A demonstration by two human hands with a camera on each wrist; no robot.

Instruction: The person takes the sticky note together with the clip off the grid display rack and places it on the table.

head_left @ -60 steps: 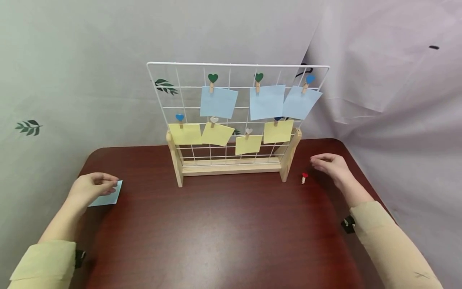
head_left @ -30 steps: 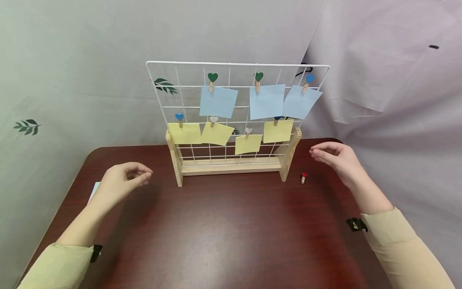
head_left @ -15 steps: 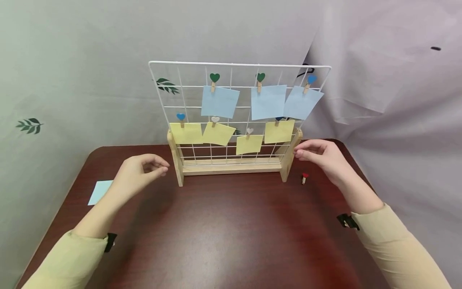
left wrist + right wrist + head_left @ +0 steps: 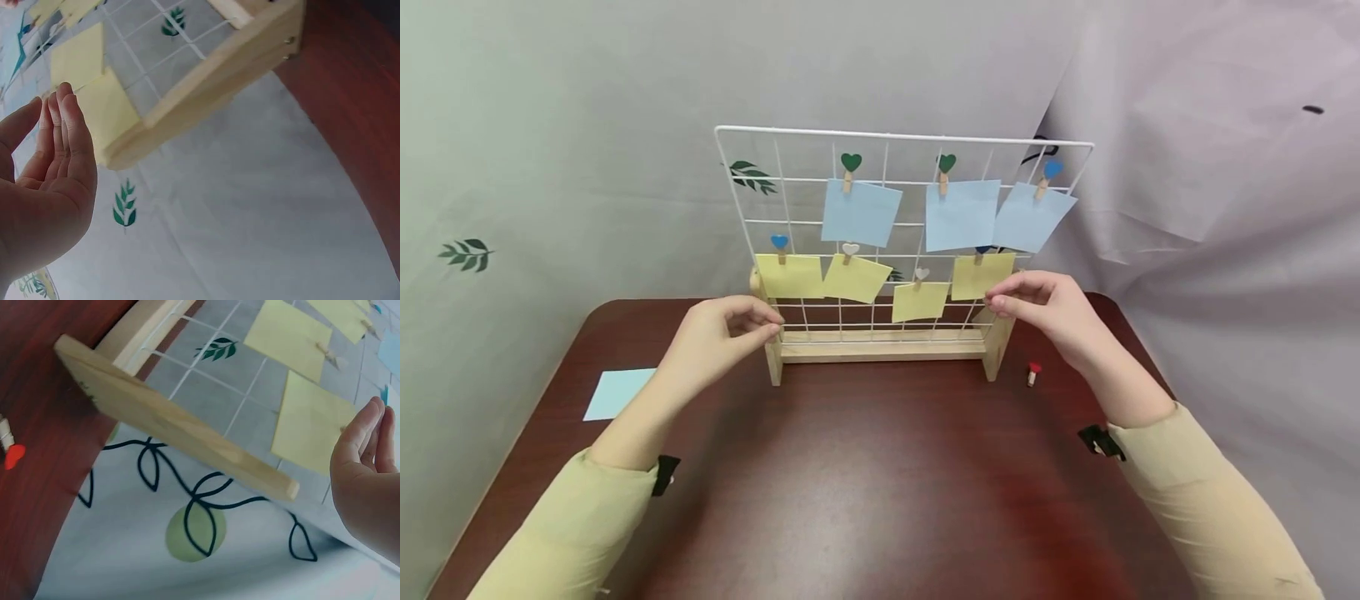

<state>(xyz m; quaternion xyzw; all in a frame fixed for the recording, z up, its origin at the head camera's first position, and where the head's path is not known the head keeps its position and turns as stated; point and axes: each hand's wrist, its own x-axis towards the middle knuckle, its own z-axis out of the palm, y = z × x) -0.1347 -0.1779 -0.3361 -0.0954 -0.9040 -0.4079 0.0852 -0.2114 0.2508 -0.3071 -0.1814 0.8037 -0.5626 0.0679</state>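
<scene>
Curving loosely, the fingers of the left hand (image 4: 713,340) stand with a gap from the thumb, a gap the left wrist view shows plainly. The right hand (image 4: 1051,312) is bent much the same, relaxed, its fingertips close to the thumb; the right wrist view mostly hides that thumb.

From the head, the left fingertips overlap the left post of the wooden stand (image 4: 883,352), and the right ones overlap the lower edge of a yellow note. Whether either hand touches anything there, I cannot tell.

Just beyond the fingers, the stand holds a white wire grid (image 4: 902,136) upright. Only the head view takes in the whole of it: three blue notes (image 4: 962,215) in the upper part, two under green heart clips (image 4: 848,172) and one under a blue heart clip, with four yellow notes (image 4: 857,279) below.

Farther out, a loose blue sheet (image 4: 617,393) lies on the table (image 4: 850,467) beside the left forearm, seen from the head alone. A red heart clip (image 4: 1033,375) lies right of the stand, in the head and right wrist views.

The left wrist view alone shows screws (image 4: 289,40) in the stand; the right wrist view alone shows a pale green disc (image 4: 178,540) crossed by black looping lines on the cloth.
</scene>
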